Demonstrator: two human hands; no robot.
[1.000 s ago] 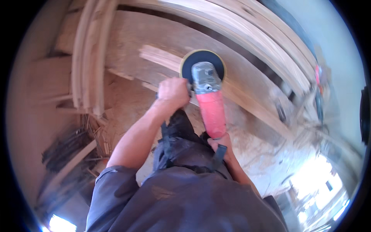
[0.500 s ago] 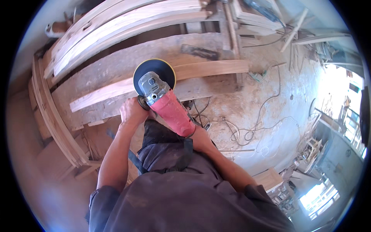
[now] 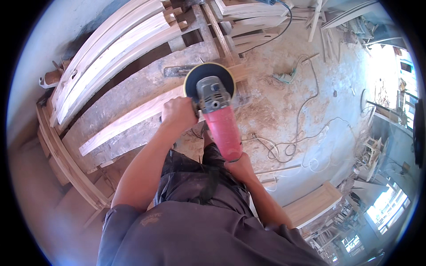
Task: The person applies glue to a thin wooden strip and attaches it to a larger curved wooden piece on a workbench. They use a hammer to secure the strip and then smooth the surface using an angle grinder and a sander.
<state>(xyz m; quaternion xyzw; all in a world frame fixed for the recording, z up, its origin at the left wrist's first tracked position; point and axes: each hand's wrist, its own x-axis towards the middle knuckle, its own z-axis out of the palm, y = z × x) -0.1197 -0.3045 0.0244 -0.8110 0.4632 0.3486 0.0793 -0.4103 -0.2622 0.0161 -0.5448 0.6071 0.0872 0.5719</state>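
Note:
A red angle grinder (image 3: 223,133) with a grey head is held out in front of me. Its round black disc (image 3: 208,70) with a yellow rim lies over the right part of a pale wooden strip (image 3: 128,119); whether it touches the wood cannot be seen. My left hand (image 3: 179,113) is closed round the side handle by the head, which it mostly hides. The rear end of the red body sits in the grip of my right hand (image 3: 239,167). Under the strip is a worn, dusty plank bench (image 3: 133,91).
Long pale boards (image 3: 115,53) are stacked beyond the bench, and more timber stands at its left end (image 3: 66,159). On the dusty floor to the right lie a green power tool (image 3: 285,77) and looping cables (image 3: 297,133). A wooden panel (image 3: 313,204) is at lower right.
The grinder has moved right along the strip, from its middle toward its right end, with both hands still on it. The grinder now points more straight ahead. My view has shifted too.

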